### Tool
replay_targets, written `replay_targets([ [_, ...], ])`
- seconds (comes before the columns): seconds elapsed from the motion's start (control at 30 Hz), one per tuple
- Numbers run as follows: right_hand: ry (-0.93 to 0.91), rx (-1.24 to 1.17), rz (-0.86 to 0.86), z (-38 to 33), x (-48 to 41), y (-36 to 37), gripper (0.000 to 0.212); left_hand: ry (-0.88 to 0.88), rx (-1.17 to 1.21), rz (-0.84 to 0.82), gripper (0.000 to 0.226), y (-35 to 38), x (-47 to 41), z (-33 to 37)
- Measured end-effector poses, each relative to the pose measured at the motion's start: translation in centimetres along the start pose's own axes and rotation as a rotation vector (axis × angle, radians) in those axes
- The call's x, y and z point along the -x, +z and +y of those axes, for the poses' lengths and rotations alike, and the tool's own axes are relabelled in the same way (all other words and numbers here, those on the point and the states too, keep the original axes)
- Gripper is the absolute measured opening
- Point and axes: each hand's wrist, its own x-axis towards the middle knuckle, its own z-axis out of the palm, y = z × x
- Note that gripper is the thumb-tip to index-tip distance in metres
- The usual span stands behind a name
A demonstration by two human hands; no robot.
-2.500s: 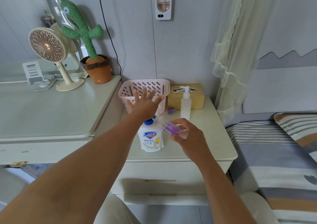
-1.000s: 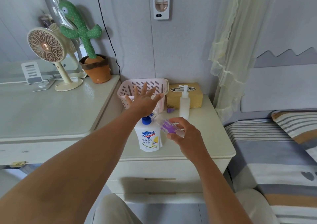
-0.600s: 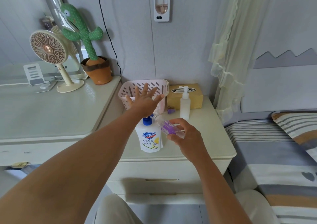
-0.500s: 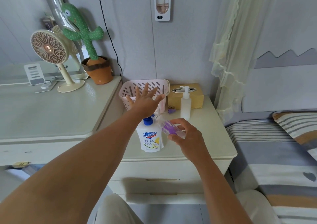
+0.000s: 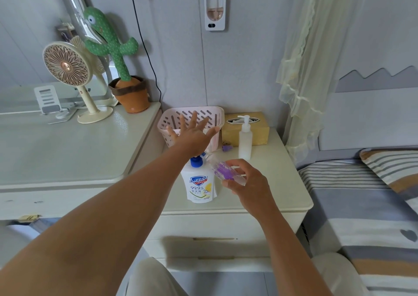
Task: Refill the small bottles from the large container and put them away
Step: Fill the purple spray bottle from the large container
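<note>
- Left hand [image 5: 192,135] is splayed flat, holding nothing, palm over the blue pump [image 5: 196,161] of the large container [image 5: 200,187], which stands near the surface's [image 5: 278,182] front edge.
- Right hand [image 5: 246,182] grips the small bottle [image 5: 224,171], tilted, mouth up-left just beside that pump.

Left hand [image 5: 192,135] presses flat (fingers spread) on large container [image 5: 199,184] pump; right hand [image 5: 245,180] holds tilted small bottle [image 5: 226,172] at spout.

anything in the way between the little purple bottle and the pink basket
Yes: the left hand, spread over the Safeguard bottle pump, sits between the small bottle in the right hand and the basket.
</note>
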Motion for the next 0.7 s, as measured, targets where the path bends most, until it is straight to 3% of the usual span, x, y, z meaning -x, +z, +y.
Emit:
replay_targets([
  [0.5,0.012,-0.009,0.005,0.3,0.1,0.3,0.032,0.03,-0.06,-0.005,0.075,0.1,-0.1,0.0],
  [0.7,0.022,0.0,-0.004,0.6,0.4,0.7,0.034,0.006,0.087,-0.059,0.07,1.0,0.6,-0.3],
])
